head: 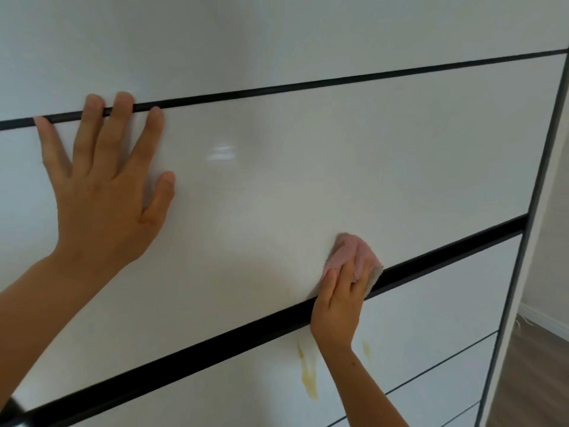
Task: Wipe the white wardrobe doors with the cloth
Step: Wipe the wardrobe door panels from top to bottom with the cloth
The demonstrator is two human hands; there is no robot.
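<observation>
no readable text, labels, or numbers

Glossy smooth wardrobe door (277, 180) (reflective), fuzzy pink cloth (351, 254)
</observation>
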